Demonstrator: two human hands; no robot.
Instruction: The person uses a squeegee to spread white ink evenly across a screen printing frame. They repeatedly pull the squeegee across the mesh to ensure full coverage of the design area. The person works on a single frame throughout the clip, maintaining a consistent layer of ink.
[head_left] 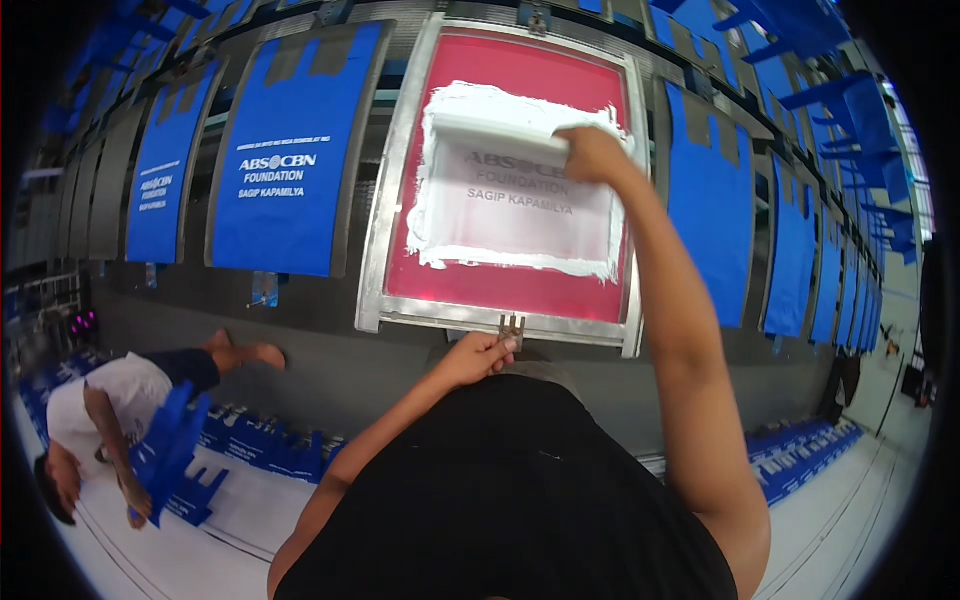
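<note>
A screen-printing frame [388,200] with metal edges and red mesh [570,68] lies before me. Thick white ink [480,98] borders its pale central area, where dark lettering shows through. My right hand [594,155] is closed on the right end of a pale squeegee [495,131], which lies across the upper part of the inked area. At the frame's near edge, the fingers of my left hand [474,361] are closed around a small pronged metal bracket [512,326].
Blue bags with white print, including one nearby bag [285,160], lie on boards to the left; more blue bags [710,190] lie to the right. A person [125,420] bends at lower left with blue bags in hand. Blue bags [805,455] line the floor.
</note>
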